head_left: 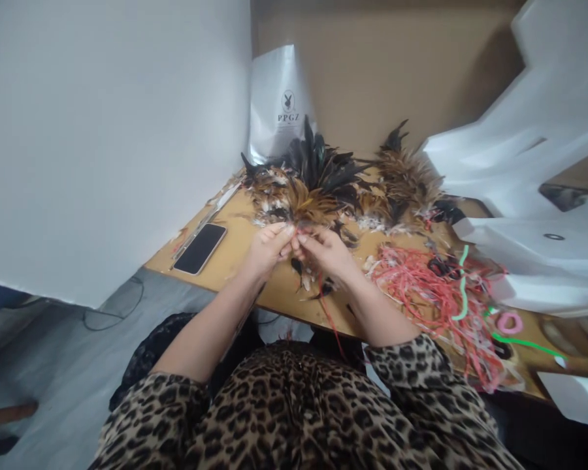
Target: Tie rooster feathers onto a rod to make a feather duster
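In the head view my left hand point(268, 249) and my right hand point(327, 252) meet over the table, fingertips pinched close together. A fan of golden-brown feathers point(310, 205) spreads up from the fingertips, its base closed in my left hand. My right hand is shut on a thin red string point(329, 313), which shows at the fingertips and dangles below the hand past the table edge. Just how string and feathers meet is hidden by the fingers. Behind the hands lies a pile of long black feathers point(318, 160) mixed with brown and white ones.
A phone point(200, 249) lies left on the wooden table point(235, 261). At the right is a tangle of red strings point(411, 281), with a pink ring point(510, 322). More brown feathers point(406, 176), a silvery bag point(274, 98) and white sheets point(519, 143) stand behind. A white panel point(102, 130) borders the left.
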### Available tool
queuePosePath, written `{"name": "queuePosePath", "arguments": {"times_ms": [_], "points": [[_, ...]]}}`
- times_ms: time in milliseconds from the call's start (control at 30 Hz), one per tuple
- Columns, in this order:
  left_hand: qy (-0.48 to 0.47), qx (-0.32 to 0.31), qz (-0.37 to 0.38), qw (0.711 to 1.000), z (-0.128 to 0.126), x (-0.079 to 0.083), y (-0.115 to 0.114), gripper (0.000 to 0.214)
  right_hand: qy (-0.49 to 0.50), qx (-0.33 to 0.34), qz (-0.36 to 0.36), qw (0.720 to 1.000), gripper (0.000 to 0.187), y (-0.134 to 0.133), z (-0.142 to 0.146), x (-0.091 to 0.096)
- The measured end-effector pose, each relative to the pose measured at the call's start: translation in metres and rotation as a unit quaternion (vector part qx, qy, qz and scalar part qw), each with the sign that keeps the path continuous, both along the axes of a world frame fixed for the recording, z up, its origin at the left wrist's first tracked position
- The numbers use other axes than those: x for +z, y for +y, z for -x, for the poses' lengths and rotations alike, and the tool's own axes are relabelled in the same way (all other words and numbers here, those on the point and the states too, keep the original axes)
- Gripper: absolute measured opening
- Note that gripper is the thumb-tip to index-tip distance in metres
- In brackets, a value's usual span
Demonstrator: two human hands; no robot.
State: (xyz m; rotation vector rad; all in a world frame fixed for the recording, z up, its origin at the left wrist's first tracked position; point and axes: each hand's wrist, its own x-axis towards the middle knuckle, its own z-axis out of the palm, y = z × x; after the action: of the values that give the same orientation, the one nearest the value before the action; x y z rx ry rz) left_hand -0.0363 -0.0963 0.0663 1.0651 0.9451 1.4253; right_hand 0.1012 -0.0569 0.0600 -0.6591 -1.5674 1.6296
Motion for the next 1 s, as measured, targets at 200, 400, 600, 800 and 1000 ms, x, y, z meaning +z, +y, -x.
{"name": "queuePosePath", "arguments": {"times_ms": [200, 400, 600, 800, 1000], "points": [[0.013, 0.070, 0.001, 0.997, -0.008, -0.019, 0.007, 0.036, 0.090, -0.103, 0.151, 0.979, 0.037, 0.004, 0.021, -0.026], [-0.005, 0.114, -0.003, 0.993, -0.016, -0.038, 0.010, 0.037, 0.084, -0.134, 0.078, 0.984, 0.030, -0.003, 0.022, -0.041], [0.009, 0.162, -0.020, 0.987, -0.014, -0.065, 0.019, 0.036, 0.020, -0.178, -0.030, 0.983, 0.025, -0.004, 0.024, -0.056], [0.174, 0.248, -0.080, 0.950, -0.012, -0.076, 0.027, 0.021, -0.019, -0.170, 0.026, 0.985, 0.034, 0.014, 0.027, -0.060], [0.303, 0.261, -0.115, 0.909, -0.017, -0.066, 0.015, 0.034, 0.017, -0.187, 0.059, 0.981, 0.034, 0.015, 0.025, -0.047]]}}
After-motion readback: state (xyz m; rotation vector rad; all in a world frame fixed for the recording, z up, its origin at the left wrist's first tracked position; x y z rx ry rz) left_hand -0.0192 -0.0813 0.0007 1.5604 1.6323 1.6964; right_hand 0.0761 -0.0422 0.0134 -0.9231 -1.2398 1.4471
